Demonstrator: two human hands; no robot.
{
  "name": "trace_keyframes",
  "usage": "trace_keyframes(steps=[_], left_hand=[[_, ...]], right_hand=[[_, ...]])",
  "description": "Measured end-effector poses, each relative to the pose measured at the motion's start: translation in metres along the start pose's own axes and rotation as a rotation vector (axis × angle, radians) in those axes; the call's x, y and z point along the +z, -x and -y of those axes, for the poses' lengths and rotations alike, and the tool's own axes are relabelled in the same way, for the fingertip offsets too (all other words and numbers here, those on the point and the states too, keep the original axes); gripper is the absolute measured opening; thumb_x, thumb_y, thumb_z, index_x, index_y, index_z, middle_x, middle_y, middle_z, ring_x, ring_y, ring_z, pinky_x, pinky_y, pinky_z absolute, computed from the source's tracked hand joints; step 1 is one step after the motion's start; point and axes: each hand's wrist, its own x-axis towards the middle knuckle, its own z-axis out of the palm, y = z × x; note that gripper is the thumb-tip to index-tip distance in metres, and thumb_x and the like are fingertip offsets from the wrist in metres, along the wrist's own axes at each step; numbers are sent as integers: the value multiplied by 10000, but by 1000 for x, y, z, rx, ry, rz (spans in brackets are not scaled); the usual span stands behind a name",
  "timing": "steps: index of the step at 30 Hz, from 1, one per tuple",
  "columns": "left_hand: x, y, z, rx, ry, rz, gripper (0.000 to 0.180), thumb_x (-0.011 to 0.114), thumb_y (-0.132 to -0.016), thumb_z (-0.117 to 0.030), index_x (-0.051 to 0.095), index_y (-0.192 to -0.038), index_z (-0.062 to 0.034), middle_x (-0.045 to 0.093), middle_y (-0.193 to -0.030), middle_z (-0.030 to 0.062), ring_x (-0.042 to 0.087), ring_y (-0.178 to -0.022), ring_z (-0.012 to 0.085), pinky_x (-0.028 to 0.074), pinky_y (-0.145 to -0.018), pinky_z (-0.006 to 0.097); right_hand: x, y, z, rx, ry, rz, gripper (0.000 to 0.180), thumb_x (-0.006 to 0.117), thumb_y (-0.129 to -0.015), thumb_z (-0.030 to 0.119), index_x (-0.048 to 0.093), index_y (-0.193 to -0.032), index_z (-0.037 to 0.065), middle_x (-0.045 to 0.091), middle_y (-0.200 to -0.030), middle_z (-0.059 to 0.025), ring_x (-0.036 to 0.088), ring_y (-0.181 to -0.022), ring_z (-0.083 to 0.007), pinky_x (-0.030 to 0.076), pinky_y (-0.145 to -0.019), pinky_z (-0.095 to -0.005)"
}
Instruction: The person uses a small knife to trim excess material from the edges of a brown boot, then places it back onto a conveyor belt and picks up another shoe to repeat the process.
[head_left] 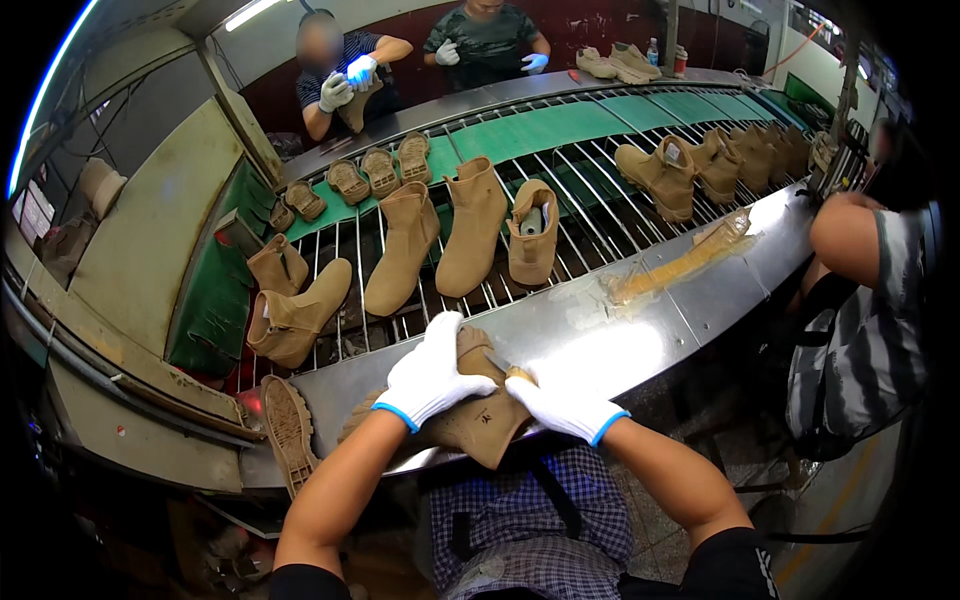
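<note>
While the tan suede boot [470, 415] lies across the near edge of the steel tabletop [600, 345], the left hand [432, 375], white-gloved, presses down on its upper, fingers closed over it; the right hand [560, 405] has its fingers closed on a small tool [505, 368] touching the boot; beyond, more tan boots [440, 240] rest on the barred conveyor [590, 190]; a boot sole [288, 425] sits left.

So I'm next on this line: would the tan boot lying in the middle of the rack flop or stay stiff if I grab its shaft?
The tan boot probably flops: its shaft looks like soft suede with no visible stiffener and lies flat across the rack bars. It seems unlikely to roll, lying on its side. The suede likely grips gloves well.
</note>
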Motion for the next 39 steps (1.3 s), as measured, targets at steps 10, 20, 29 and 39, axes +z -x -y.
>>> trace_keyframes(steps=[10, 20, 29, 39], left_hand=[[5, 1, 6, -46, -25, 54, 848, 804, -880, -449, 449, -1548, -65, 633, -1398, 241, 683, -1212, 431, 572, -998, 483], [-7, 27, -19, 136, -25, 220, 1017, 875, -793, -515, 421, -1578, -54, 588, -1485, 216, 646, -1288, 404, 554, -1048, 474], [-11, 23, -15, 166, -56, 254, 1015, 858, -807, -529, 411, -1579, -45, 598, -1457, 208, 646, -1282, 392, 555, -1038, 466], [-31, 73, -9, 634, 20, -48, 761, 896, -795, -266, 582, -1435, 0, 602, -1453, 222, 638, -1235, 466, 529, -1067, 526]], right_hand=[[9, -1, 59, -186, 290, -106, 447, 495, -1091, 403, 639, -1100, -19, 753, -889, -278, 750, -834, -461, 601, -826, -530], [-4, 47, 15, -144, 239, -6, 475, 654, -1022, 430, 715, -1222, 3, 754, -993, -261, 742, -908, -439, 590, -845, -499], [28, 46, -6, -170, 286, -160, 418, 597, -1061, 426, 672, -1095, 17, 700, -947, -258, 706, -861, -459, 578, -787, -516], [-23, 38, -63, 53, 520, -397, 431, 673, -987, 481, 702, -1113, 70, 731, -1011, -186, 742, -914, -382, 596, -802, -498]])
